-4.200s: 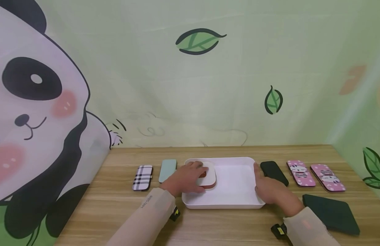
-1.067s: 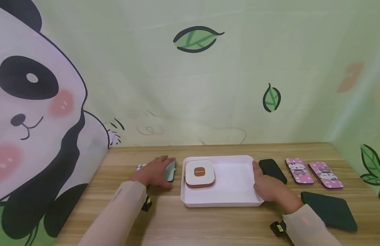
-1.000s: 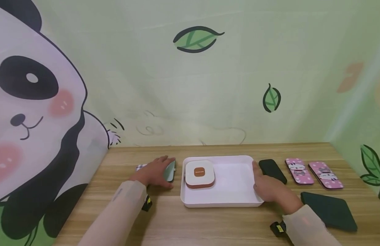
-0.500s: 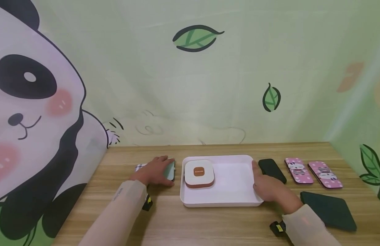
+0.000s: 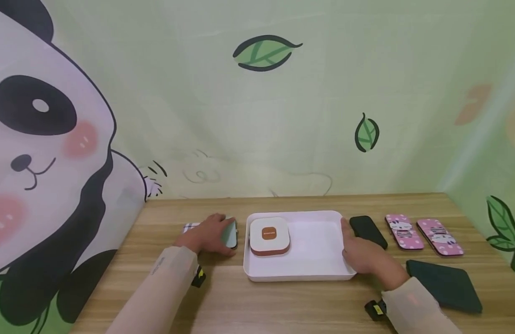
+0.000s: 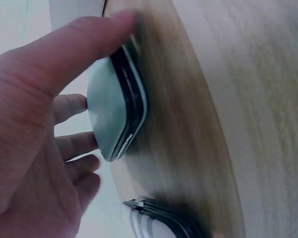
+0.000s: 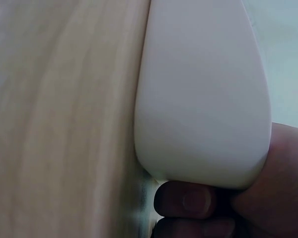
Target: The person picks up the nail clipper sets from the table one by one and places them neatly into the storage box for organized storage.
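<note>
In the head view my left hand (image 5: 205, 234) spans a mint-green hinged case (image 5: 230, 233), thumb at its near end and fingers at its far end. The left wrist view shows the thumb across one end of that case (image 6: 107, 106) and the fingertips (image 6: 74, 108) at its opposite edge. My right hand (image 5: 361, 253) holds the right wall of a white tray (image 5: 320, 277). Curled fingers (image 7: 188, 199) press under the tray's corner (image 7: 203, 114) in the right wrist view. A white-and-brown square manicure case (image 5: 278, 227) lies in the tray's left half.
A plaid case (image 5: 189, 226) lies left of the left hand, mostly hidden by it. Right of the tray are a black case (image 5: 369, 232), one pink case (image 5: 404, 232), another pink case (image 5: 441, 238) and a dark green flat case (image 5: 447, 286). A printed backdrop (image 5: 261, 139) stands behind the table.
The left hand has left the manicure case in the tray and moved left onto the mint-green case. Its fingertips have drawn in slightly over the last half second. The right hand stays on the tray.
</note>
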The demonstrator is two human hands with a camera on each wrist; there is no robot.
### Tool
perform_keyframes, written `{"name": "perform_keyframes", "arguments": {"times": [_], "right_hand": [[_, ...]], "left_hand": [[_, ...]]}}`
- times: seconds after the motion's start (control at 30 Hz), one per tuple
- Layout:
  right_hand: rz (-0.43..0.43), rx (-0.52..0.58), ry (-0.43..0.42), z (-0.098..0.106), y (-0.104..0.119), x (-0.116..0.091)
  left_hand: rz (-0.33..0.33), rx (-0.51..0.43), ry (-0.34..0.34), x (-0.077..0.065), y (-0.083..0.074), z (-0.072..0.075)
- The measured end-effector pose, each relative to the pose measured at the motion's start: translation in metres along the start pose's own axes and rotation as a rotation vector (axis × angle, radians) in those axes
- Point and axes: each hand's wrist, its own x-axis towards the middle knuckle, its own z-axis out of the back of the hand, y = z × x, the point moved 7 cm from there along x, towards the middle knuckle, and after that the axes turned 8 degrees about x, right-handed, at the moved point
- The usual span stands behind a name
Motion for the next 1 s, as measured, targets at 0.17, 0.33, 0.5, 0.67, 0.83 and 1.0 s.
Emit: {"name": "perform_keyframes", "arguments": {"times": [0.17,0.33,0.5,0.67,0.83,1.0], "right_hand": [[0.000,0.009,-0.004,-0.0014,-0.0015,-0.0002],[-0.003,0.009,-0.004,-0.0013,-0.0037,0.0012],[-0.005,0.007,0.001,-0.0023,-0.0048,0.0023],[-0.006,0.001,0.000,-0.0006,-0.0038,0.0023],[0.011,0.011,-0.007,0.0008,-0.0016,0.0022],[0.015,0.012,-0.004,-0.0008,-0.0030,0.0026]], "left_hand": [[0.030,-0.027,0.042,-0.0010,0.0015,-0.0045],[0.032,-0.015,0.031,-0.0015,-0.0002,-0.0013],[0.036,-0.053,0.023,-0.0025,0.0019,-0.0009],[0.035,-0.064,0.020,-0.0038,0.0022,-0.0003],[0.035,-0.066,0.015,-0.0053,0.0021,0.0007],[0.036,-0.041,-0.007,-0.0058,0.0046,-0.0004]]}}
